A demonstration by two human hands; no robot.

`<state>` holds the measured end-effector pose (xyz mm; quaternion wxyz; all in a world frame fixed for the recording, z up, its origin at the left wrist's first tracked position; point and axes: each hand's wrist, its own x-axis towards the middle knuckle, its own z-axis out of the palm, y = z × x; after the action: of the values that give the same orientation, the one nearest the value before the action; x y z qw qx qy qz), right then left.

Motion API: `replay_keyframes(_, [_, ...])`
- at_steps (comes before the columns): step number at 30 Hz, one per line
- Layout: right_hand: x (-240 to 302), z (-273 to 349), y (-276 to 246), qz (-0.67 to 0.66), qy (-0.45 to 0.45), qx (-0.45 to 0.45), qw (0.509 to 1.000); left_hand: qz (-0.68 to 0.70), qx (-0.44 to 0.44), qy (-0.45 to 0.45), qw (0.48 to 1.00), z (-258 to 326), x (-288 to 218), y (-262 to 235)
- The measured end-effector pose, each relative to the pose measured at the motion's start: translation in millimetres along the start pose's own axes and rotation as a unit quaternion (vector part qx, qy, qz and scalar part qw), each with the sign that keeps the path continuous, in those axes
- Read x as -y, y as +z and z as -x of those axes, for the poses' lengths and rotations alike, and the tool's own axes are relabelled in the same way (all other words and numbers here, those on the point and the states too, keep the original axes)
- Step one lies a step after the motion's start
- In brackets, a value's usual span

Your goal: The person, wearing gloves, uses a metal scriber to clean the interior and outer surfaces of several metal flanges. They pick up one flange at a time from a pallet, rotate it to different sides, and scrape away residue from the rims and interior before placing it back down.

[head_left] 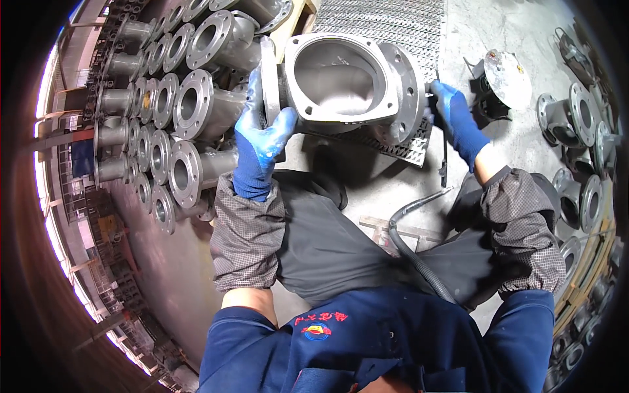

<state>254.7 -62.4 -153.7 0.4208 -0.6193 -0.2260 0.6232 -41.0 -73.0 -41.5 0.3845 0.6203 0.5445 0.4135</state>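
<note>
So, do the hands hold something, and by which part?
A grey flanged metal casting: the left hand grips its left flange; the right hand is at its right flange, contact unclear.

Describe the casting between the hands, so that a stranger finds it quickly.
Find the patterned metal plate at top centre. Over its near end, between the blue-gloved left hand and right hand, is the grey casting. Its rounded-square face sets it apart from the round-flanged castings stacked at left.
</note>
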Motion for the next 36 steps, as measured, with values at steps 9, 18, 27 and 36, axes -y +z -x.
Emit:
replay_keyframes(9, [-17, 8, 17, 0.150, -0.226, 0.062, 0.961, 0.127, -0.010, -0.027, 0.991, -4, 10, 1])
replay_keyframes(18, [-9, -13, 26, 0.187, -0.315, 0.059, 0.929, 0.132, -0.034, -0.072, 0.988, -2, 12, -11])
replay_keyframes(27, [-16, -22, 46, 0.097, -0.288, 0.064, 0.950, -0.056, -0.032, 0.030, 0.997, 12, 45, -33])
replay_keyframes(36, [3, -7, 59, -0.043, -0.090, 0.042, 0.994, 0.143, -0.047, -0.060, 0.987, 16, 30, -20])
